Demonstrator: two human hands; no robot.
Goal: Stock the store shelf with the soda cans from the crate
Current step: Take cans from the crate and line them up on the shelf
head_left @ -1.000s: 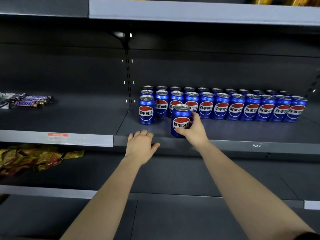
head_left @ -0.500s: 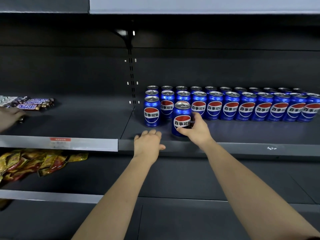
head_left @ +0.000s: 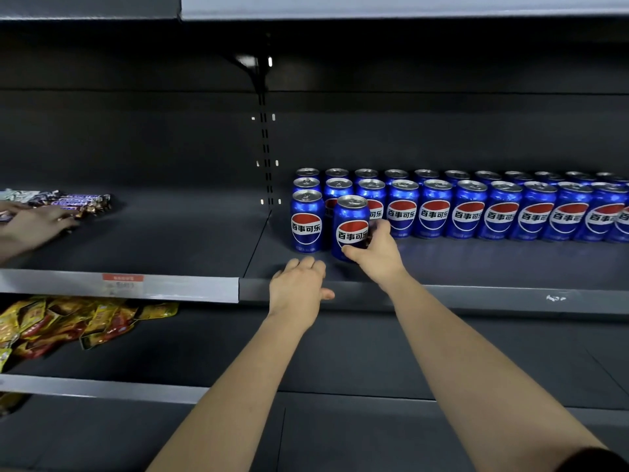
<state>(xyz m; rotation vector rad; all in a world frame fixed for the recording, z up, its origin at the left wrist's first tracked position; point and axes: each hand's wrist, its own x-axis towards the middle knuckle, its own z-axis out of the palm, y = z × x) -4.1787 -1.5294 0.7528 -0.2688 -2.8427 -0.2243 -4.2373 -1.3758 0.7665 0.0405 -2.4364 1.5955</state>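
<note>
Rows of blue soda cans [head_left: 469, 212] with red-white-blue logos stand on the dark middle shelf [head_left: 476, 260], reaching to the right edge of view. One can [head_left: 349, 223] stands in front of the rows, just right of the front-left can [head_left: 306, 219]. My right hand [head_left: 376, 252] grips this front can from its right side, thumb low across its front. My left hand [head_left: 299, 287] rests flat on the shelf's front lip, fingers relaxed, holding nothing. No crate is in view.
Another person's hand [head_left: 34, 221] reaches in at far left onto chocolate bars [head_left: 71, 201] on the left shelf bay. Yellow and red snack packets [head_left: 75, 321] lie on the shelf below. A slotted upright [head_left: 267, 155] divides the two bays.
The can in my right hand has slid back and left, closer to the front-left can. Another person's hand has come in at far left. The view has drifted left.
</note>
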